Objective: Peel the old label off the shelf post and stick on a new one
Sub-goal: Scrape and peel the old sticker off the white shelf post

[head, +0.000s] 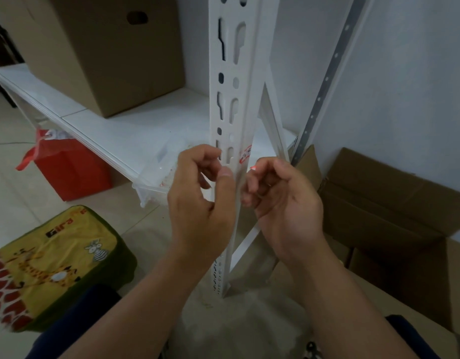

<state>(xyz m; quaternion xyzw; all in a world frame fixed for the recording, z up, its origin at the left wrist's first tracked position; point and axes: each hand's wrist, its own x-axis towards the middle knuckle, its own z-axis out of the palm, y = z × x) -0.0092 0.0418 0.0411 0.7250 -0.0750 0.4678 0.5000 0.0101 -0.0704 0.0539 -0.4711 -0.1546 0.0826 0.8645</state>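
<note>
**Hands at the slotted white post**

The white angled metal shelf post (pixel 232 104), punched with keyhole slots, carries a torn red-and-white label (pixel 245 155) on its right face. The left hand (pixel 201 200) curls round the post's corner edge, thumb pressed flat. The right hand (pixel 280 198) pinches a small red-tipped scrap (pixel 252 167) just below the label.

White shelf (pixel 135 130) w/ cardboard box (pixel 104 47) on it, tiled floor (pixel 6 203) – red bag (pixel 73 172), giraffe bag (pixel 50 265) (yellow-green)
</note>
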